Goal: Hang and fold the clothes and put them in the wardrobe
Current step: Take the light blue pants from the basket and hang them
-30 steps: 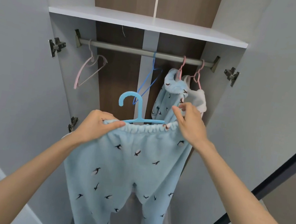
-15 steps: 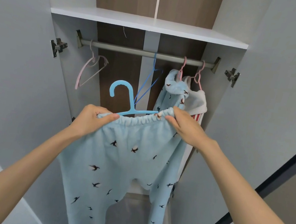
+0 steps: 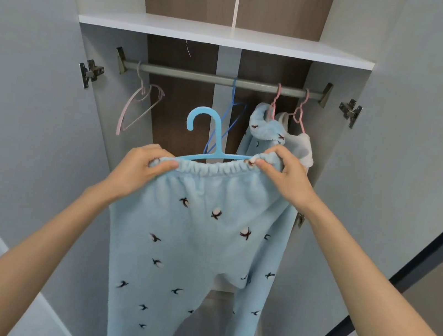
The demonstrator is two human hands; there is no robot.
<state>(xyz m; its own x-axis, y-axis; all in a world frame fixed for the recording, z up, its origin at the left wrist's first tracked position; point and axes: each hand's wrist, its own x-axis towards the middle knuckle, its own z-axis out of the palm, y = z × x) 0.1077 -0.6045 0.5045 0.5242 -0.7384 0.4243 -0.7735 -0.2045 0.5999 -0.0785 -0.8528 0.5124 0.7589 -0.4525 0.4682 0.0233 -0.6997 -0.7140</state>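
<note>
left hand and right hand each pinch the waistband of the pale-blue trousers on the blue hanger; its hook has risen nearer the wardrobe rail, so hanging looks imminent.

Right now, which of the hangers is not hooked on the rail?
The light blue plastic hanger carrying the trousers: the left hand and right hand hold it up below the rail, its hook free. The other four hang on the rail.
</note>
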